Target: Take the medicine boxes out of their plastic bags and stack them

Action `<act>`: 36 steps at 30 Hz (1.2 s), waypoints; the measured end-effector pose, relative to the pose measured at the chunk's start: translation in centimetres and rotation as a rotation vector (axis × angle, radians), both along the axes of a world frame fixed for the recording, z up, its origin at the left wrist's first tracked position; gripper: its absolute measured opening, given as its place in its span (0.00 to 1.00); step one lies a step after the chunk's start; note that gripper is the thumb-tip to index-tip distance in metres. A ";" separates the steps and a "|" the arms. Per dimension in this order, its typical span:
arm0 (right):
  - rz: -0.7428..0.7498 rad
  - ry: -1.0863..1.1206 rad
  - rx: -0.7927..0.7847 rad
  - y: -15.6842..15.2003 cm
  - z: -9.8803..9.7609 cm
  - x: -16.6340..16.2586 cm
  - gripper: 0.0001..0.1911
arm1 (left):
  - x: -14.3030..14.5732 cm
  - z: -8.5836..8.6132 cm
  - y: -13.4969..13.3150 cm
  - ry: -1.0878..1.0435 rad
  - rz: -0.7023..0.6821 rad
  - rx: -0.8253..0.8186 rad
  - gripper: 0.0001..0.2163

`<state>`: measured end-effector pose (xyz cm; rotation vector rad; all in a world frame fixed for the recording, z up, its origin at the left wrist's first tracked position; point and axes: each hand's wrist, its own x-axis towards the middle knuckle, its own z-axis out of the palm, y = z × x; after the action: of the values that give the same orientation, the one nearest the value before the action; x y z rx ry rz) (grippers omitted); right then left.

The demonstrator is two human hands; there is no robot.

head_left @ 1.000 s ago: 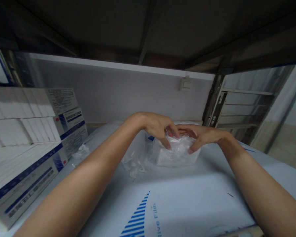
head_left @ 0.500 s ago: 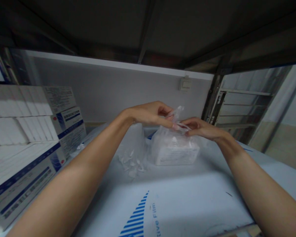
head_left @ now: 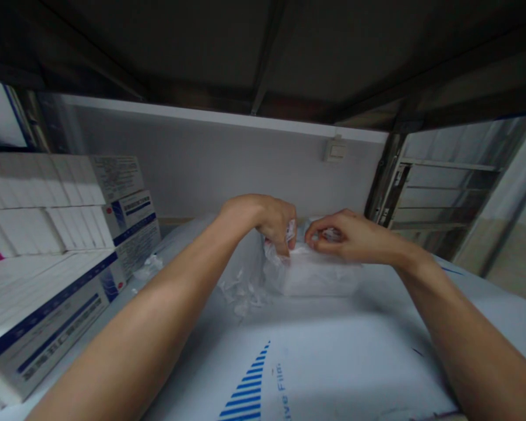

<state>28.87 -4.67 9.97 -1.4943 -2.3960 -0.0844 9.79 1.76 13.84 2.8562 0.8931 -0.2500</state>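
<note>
A clear plastic bag (head_left: 274, 266) wraps a white box (head_left: 319, 276) on the film-covered shelf. My left hand (head_left: 274, 219) is closed on the bag's gathered plastic at the left, fingers pointing down beside the box's top. At the right, my right hand (head_left: 344, 235) pinches another part of the bag, thumb and fingers curled together. Between the two hands, the bag's mouth is spread over the top of the box. Just left of it stands another cloudy plastic bag (head_left: 239, 269) with crumpled edges; its contents are hard to make out.
White and blue boxes (head_left: 65, 321) are stacked on the left. A dark upper shelf (head_left: 193, 52) hangs low overhead. Behind are a wall with a switch (head_left: 335, 151) and a metal post (head_left: 386, 175). Blue-striped film covers the shelf surface (head_left: 333, 356).
My hands have moved apart from the bag's bunched top. The left hand has gone left and down, and the plastic that stood up between them is now pulled open.
</note>
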 end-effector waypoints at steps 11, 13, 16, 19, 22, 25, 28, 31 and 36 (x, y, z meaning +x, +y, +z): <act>0.056 -0.189 -0.023 0.0 -2.4 -1.4 0.32 | 1.0 -0.1 -1.3 0.059 0.198 0.124 0.33; 0.066 -0.186 -0.008 0.7 -2.9 -2.0 0.30 | 0.9 -0.2 -1.0 0.059 0.202 0.124 0.31; 0.108 -0.163 0.000 1.3 -2.9 -2.3 0.28 | 0.9 -0.2 -0.8 0.089 0.200 0.119 0.28; 0.100 -0.113 -0.001 1.3 -2.1 -1.7 0.29 | 0.8 0.0 -1.1 0.144 0.201 0.145 0.32; 0.008 0.011 0.018 0.8 -0.8 0.0 0.32 | 0.6 0.3 -1.2 0.172 0.201 0.159 0.35; -0.015 0.215 0.058 0.7 0.3 2.3 0.32 | 0.4 0.2 -0.6 0.147 0.176 0.145 0.36; 0.037 0.554 0.086 1.3 0.4 4.2 0.28 | 0.2 -0.2 0.5 0.089 0.115 0.095 0.39; 0.106 0.965 0.143 2.4 -0.5 4.8 0.27 | -0.3 -0.5 1.5 0.000 0.056 0.050 0.37; 0.090 1.341 0.288 3.6 -1.2 3.6 0.26 | -2.4 0.1 2.3 -0.328 -0.071 -0.052 0.29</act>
<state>32.45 -1.02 8.77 -0.8124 -1.2588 0.4340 7.40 4.02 13.93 2.7694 0.7100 0.1816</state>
